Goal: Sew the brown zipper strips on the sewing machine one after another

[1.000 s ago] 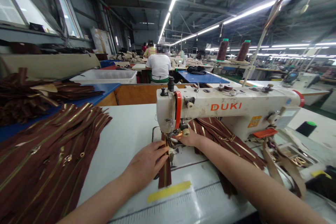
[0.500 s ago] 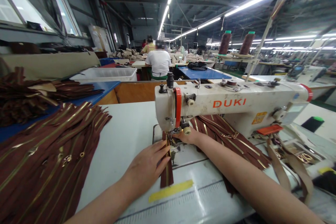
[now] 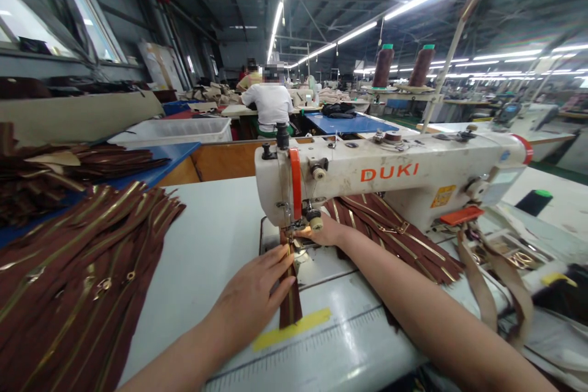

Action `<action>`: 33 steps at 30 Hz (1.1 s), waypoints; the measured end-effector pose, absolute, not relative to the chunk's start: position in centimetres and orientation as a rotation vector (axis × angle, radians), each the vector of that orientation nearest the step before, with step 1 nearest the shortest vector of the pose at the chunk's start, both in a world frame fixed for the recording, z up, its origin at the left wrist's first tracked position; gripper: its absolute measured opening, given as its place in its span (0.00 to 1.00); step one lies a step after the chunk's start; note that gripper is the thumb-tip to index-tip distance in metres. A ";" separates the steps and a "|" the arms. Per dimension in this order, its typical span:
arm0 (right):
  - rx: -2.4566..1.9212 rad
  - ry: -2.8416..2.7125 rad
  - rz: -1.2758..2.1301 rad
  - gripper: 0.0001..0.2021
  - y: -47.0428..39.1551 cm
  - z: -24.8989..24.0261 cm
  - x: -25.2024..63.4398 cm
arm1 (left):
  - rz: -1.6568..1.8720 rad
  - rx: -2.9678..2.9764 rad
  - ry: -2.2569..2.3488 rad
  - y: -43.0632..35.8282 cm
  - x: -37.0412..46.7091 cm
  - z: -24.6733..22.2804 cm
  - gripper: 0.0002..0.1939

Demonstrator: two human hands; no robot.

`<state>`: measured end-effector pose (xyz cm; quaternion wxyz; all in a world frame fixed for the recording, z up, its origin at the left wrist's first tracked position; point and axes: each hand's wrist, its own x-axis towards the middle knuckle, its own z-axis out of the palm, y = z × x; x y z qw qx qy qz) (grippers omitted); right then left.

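A brown zipper (image 3: 289, 306) with metallic gold teeth runs lengthwise under the presser foot of a white sewing machine (image 3: 340, 165). From the left, my left hand (image 3: 257, 282) holds its near part against the machine bed, fingertips by the needle and thumb lower down the tape. My right hand (image 3: 326, 231) reaches behind the needle area, its fingers closed at the zipper's far part. The machine head hides some of those fingers. The zipper's near end lies loose by a yellow tape strip (image 3: 294, 329).
Brown zippers (image 3: 92, 275) lie heaped at left, and more zippers (image 3: 390, 233) spread beneath the machine arm. A parts tray (image 3: 517, 254) with gold rings sits at right. Brown thread cones (image 3: 383, 67) stand behind. A person in a white shirt (image 3: 271, 104) sits ahead.
The whole view has shifted slightly left and up. Both hands stay at the zipper by the needle, with little visible movement relative to the machine.
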<state>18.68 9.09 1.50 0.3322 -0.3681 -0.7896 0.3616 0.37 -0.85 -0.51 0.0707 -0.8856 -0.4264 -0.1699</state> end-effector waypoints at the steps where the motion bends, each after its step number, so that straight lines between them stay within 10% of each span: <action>1: -0.938 -2.093 0.984 0.09 9.1 1.5 18.8 | -0.504 -2.659 -1.268 -1.0 0.3 -0.6 0.20; 33: -0.938 -2.126 1.005 0.15 9.7 0.1 19.0 | -0.485 -2.628 -1.255 -1.4 0.8 -0.3 0.21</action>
